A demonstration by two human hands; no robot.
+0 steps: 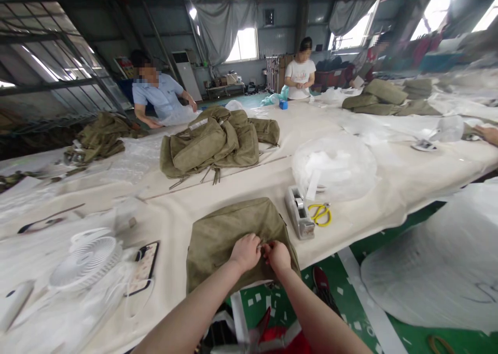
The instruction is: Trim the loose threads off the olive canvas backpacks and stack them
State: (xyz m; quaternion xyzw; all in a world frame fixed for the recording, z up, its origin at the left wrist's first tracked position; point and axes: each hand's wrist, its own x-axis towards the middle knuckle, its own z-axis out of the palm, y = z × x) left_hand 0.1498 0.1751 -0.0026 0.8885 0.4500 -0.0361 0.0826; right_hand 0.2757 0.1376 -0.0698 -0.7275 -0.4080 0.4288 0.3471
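An olive-green fabric bag (221,234) lies at the near edge of the table, directly in front of me. My left hand (247,251) rests on its near right part, fingers curled and pinched. Close beside it, my right hand (277,255) is also closed, its fingertips almost meeting those of the left. Whatever small part of the bag sits between the fingertips is too hidden to name. Just right of the bag stand a tape dispenser (299,214) and yellow-handled scissors (321,215).
Farther back lies a pile of olive bags (218,141). A clear plastic bag (334,167) holds white pieces. To the left are a white fan (87,260) and a phone (143,268). Co-workers stand across the table; another person's hand (488,134) shows at far right.
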